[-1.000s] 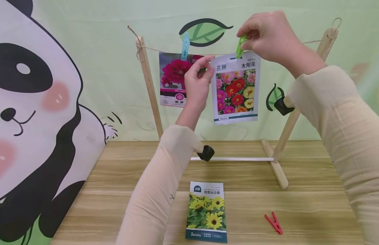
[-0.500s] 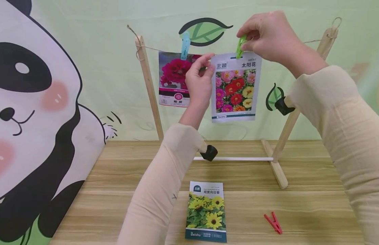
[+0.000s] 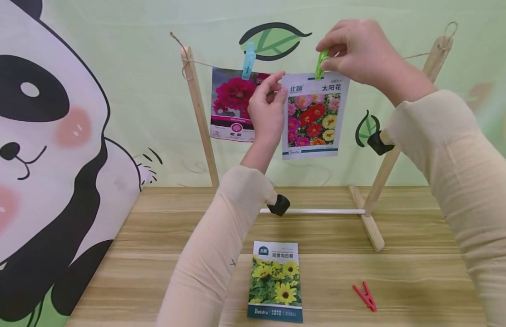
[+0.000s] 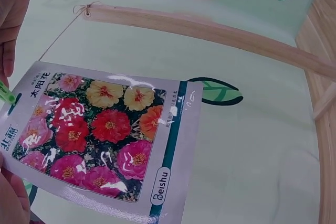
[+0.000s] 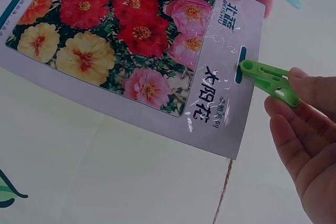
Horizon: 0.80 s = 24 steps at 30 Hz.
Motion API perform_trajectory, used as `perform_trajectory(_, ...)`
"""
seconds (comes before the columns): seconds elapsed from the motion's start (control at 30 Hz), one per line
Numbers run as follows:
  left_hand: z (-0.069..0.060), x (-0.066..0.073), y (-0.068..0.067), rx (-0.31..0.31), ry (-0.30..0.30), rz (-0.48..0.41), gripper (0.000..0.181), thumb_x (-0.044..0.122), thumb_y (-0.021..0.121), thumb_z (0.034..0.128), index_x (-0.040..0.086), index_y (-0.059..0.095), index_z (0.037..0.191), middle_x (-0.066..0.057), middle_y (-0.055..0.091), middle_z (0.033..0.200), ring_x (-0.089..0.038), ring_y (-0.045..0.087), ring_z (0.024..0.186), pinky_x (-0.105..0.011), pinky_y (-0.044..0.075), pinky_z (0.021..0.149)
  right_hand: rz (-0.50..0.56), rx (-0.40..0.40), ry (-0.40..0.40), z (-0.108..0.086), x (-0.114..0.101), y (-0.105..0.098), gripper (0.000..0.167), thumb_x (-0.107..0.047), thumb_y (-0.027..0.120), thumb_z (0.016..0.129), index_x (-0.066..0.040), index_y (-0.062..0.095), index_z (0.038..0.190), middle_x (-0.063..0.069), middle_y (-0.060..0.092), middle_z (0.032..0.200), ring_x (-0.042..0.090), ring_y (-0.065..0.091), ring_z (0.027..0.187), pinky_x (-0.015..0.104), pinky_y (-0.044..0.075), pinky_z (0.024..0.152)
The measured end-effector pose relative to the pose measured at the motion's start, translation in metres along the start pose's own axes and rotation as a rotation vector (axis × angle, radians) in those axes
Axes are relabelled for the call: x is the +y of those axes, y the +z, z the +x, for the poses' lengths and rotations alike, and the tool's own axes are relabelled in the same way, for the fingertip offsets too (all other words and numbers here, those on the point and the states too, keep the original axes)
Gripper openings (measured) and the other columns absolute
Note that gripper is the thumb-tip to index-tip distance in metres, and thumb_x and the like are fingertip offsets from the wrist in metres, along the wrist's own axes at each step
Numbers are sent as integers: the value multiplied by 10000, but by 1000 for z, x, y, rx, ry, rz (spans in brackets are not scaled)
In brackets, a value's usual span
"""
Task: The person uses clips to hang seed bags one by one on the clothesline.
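Observation:
A seed packet with red, pink and yellow flowers [image 3: 312,116] hangs at the twine line in the head view. My left hand [image 3: 267,109] pinches its upper left edge between thumb and fingers. At the top edge my right hand [image 3: 355,50] pinches the handles of a green clothespin [image 3: 320,64]. In the right wrist view the green clothespin [image 5: 270,82] has its tip over the packet's slot. A magenta-flower packet [image 3: 232,102] hangs left of it under a blue clothespin [image 3: 248,61], partly behind my left hand.
Wooden posts [image 3: 199,113] at both sides carry the twine [image 3: 418,56]. A white rod [image 3: 322,211] runs low between them. On the table [image 3: 155,254] lie a sunflower packet [image 3: 275,281] and a red clothespin [image 3: 365,296]. A panda-printed backdrop [image 3: 171,136] stands behind.
The hanging flower packet's lower end has swung slightly left and up. My left hand has shifted a little to the right. The right hand keeps its pinch on the green clothespin.

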<state>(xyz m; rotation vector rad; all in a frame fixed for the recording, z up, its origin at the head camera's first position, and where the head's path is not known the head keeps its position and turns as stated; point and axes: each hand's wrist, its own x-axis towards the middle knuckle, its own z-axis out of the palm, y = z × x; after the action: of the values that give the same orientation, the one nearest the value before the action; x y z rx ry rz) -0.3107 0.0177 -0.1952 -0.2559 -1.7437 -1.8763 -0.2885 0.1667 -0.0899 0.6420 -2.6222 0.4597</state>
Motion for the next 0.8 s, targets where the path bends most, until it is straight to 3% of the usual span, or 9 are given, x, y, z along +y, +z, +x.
perform_trajectory(0.5,-5,-3,-2,0,71,133,308,142,557,861,181,587,1165,-18,567,985,-66,551,924,-94,447,765,7,38,-5,-4,4,7,319,-163,542,863,-49,571,1159,64,543,1154,161,536,949,255,468,794)
perform_trajectory(0.8,-7,-6,-5,7,126,144,320,100,550,862,157,580,1176,-44,572,1013,-85,568,924,-87,423,826,26,65,-12,-6,6,10,333,-180,530,870,-59,557,1179,54,510,1200,180,540,986,354,476,844)
